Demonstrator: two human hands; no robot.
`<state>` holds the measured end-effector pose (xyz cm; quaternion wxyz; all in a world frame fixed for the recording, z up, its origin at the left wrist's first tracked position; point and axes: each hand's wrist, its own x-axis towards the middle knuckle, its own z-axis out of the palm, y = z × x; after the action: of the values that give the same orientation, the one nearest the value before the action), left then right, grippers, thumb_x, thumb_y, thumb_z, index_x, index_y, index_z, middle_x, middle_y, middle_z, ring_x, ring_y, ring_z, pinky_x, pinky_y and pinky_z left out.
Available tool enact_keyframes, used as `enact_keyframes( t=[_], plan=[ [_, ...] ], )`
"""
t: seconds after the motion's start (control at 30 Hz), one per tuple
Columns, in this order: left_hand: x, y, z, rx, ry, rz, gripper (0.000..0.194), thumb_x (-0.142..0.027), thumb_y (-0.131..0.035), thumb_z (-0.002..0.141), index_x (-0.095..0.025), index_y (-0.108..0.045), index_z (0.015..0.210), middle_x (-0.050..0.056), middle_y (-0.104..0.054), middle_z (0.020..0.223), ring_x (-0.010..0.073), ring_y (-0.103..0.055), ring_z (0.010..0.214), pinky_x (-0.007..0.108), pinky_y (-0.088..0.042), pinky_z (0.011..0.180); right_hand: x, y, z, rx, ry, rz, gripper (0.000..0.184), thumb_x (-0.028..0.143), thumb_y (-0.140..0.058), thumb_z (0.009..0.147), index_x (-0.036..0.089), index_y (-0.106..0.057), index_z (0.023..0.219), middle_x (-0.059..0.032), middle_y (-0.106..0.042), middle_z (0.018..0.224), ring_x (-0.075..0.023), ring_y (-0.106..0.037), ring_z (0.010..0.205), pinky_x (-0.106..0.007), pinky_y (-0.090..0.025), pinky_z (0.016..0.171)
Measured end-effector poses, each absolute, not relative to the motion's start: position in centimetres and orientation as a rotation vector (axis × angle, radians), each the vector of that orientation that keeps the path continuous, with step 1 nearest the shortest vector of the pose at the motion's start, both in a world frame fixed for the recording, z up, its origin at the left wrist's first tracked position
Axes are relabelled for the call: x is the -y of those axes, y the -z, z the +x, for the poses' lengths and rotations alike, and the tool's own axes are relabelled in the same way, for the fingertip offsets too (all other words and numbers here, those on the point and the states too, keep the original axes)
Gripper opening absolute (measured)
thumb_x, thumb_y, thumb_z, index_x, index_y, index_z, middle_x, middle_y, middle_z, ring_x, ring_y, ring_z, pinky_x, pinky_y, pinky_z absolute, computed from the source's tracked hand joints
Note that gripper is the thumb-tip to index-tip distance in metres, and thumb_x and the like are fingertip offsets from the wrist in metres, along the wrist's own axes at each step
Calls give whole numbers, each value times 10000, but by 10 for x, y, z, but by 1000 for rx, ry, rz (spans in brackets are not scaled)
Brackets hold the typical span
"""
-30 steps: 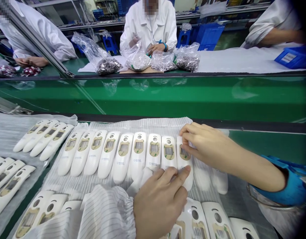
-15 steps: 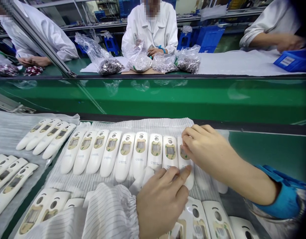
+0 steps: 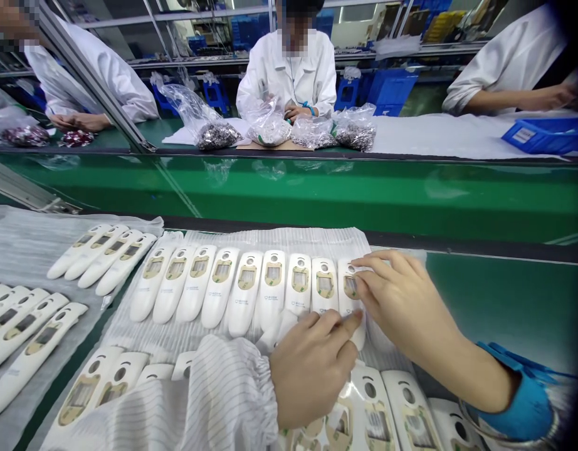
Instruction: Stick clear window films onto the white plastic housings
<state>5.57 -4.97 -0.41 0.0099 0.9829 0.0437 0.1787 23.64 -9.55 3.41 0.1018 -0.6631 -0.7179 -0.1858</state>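
Observation:
Long white plastic device casings point(image 3: 246, 285), each with a round hole and a tan-rimmed window, lie side by side in a row on a ribbed foam sheet point(image 3: 317, 237). At the row's right end, my right hand point(image 3: 402, 294) bends over the last casing point(image 3: 349, 269), thumb and fingertips together at its window. Anything small between them cannot be made out. My left hand point(image 3: 312, 369) reaches in from below, its index finger stretched onto that casing's lower part and its other fingers partly bent. A white rounded piece point(image 3: 285, 326) shows beside the left hand; what it is stays unclear.
Nearer casings point(image 3: 82, 388) lie in front, partly under my sleeve. More casings point(image 3: 105, 250) rest on a sheet at left. Beyond a green belt point(image 3: 289, 188), people in white coats sit by bags of small parts point(image 3: 218, 134) and a blue bin point(image 3: 545, 134).
The camera view has shifted slightly, so the scene sits a little differently. My right fingers have moved slightly at the window of the last casing. My left hand stays on its lower part.

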Motion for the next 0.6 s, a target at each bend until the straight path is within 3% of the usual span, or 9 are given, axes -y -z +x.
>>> enact_keyframes(
  t=[0.13,0.4,0.6],
  plan=[
    [49,5,55,-135,-558,3077,169,-177,-466,904,-107,-618,883,108,-476,1398,230,-500,984,361,-460,753,101,-22,245,1962,428,-1877,250,190,-463,930,132,-698,867,-61,-686,1039,-247,-538,999,-411,-451,807],
    [50,7,56,-146,-595,3081,132,-172,-508,872,-109,-615,825,91,-508,1375,226,-485,945,358,-473,729,105,-16,244,1876,361,-1898,248,217,-467,933,170,-705,985,-34,-677,1114,-245,-535,1043,-437,-441,871],
    [48,10,56,-127,-657,3068,159,-169,-493,888,-106,-619,814,83,-525,1358,223,-479,933,357,-471,708,106,-7,267,1523,-37,-1905,325,315,-457,910,231,-650,1158,-42,-665,1155,-246,-554,1076,-445,-470,897]
  ],
)
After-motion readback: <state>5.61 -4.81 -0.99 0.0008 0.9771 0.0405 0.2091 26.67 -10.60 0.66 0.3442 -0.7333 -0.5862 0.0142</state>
